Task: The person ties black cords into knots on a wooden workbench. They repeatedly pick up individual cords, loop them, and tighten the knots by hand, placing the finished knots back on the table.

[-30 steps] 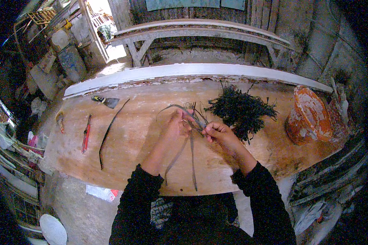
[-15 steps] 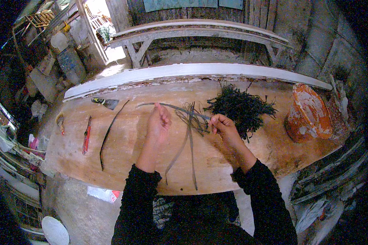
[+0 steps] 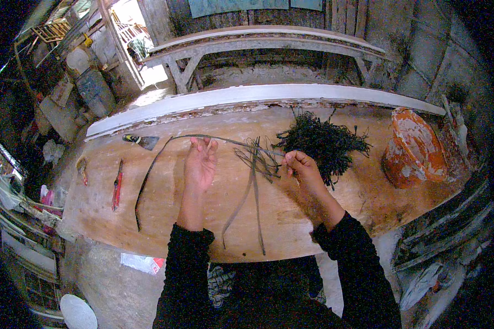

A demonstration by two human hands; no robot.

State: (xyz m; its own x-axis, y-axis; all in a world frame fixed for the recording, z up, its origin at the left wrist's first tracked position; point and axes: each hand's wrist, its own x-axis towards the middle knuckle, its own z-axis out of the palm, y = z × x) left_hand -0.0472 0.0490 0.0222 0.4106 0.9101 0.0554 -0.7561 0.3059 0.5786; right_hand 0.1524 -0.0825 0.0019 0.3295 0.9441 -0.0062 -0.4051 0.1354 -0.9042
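Right hand (image 3: pixel 302 167): thumb and forefinger pinched together on one end of a thin grey strip.
Left hand (image 3: pixel 202 164): palm up, fingers partly curled, tips at the strip; cannot tell whether they grip it.
Grey strip (image 3: pixel 225 139): spans from the right hand's fingertips past the left hand's, bowed above the counter (image 3: pixel 307 236).
Feel: probably very light, bendy yet springy, perhaps slick, apt to kink.
Hold: likely best pinched near an end, the other hand lightly guiding its length.
Loose strips (image 3: pixel 253 170): tangled between the hands, two tails trailing nearer the body.
Dark strip (image 3: pixel 142 186): left of the left hand.
Black heap (image 3: pixel 324 145): just beyond the right hand, tangled.
Orange bucket (image 3: pixel 398 164): well right of the right hand, crusted whitish; contents unclear.
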